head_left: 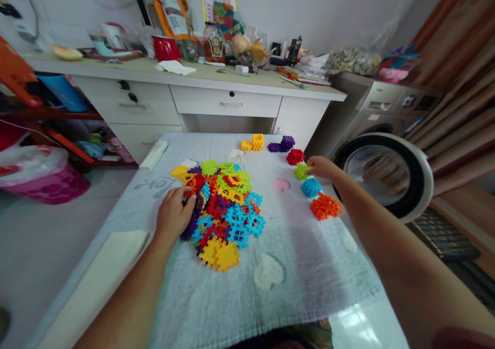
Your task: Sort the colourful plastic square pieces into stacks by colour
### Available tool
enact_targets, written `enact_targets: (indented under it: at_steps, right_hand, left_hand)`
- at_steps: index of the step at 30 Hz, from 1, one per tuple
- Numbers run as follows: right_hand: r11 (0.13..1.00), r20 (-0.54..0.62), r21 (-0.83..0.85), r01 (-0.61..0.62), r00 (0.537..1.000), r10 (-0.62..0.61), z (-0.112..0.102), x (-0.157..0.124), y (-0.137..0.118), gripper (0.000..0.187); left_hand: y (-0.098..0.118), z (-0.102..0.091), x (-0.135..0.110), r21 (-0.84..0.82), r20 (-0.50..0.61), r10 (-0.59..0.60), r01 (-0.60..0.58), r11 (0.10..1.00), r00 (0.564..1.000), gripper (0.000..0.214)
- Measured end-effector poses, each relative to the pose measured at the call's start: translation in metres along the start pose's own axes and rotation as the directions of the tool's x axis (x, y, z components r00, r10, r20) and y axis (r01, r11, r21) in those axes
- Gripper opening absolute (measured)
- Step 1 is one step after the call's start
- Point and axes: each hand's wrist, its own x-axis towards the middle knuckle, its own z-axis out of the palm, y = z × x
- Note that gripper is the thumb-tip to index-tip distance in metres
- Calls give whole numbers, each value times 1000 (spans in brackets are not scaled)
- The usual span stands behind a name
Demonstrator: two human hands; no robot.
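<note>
A heap of interlocking plastic building blocks (235,217) in several colours lies on the cloth-covered table. My left hand (174,212) is at the heap's left edge, its fingers and thumb curled around purple building blocks (192,222); the fingertips are partly hidden. At the right side of the table, my right hand (323,166) pinches a green building block cluster (301,172). This sits in a row of same-coloured groups: red blocks (295,156) behind it, blue blocks (311,187) and orange blocks (325,206) in front. Purple blocks (282,144) and yellow blocks (253,142) stand along the far edge.
A white box-like object (153,155) lies at the table's far left corner. Behind the table runs a cluttered counter (216,78) with drawers. To the right, a washing machine's round door (427,179) hangs open; a pink bin (50,181) stands at left.
</note>
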Motion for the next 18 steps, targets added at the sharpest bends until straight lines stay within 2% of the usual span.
enact_targets:
  at_steps: [8, 12, 15, 18]
  right_hand:
    - [999, -50, -10, -50, 997, 50, 12, 0, -3, 28]
    - [996, -166, 73, -49, 984, 60, 2, -6, -5, 31]
    - [984, -278, 178, -13, 959, 63, -14, -18, -22, 32]
    - [959, -361, 277, 64, 932, 42, -25, -37, -57, 28]
  left_hand:
    - [-1, 1, 0, 2, -1, -12, 12, 1000, 1000, 36]
    - [0, 0, 0, 0, 7, -15, 15, 1000, 1000, 37]
    - [0, 0, -1, 1, 7, -15, 15, 1000, 1000, 38]
    - [0, 0, 0, 1, 5, -15, 15, 1000, 1000, 37]
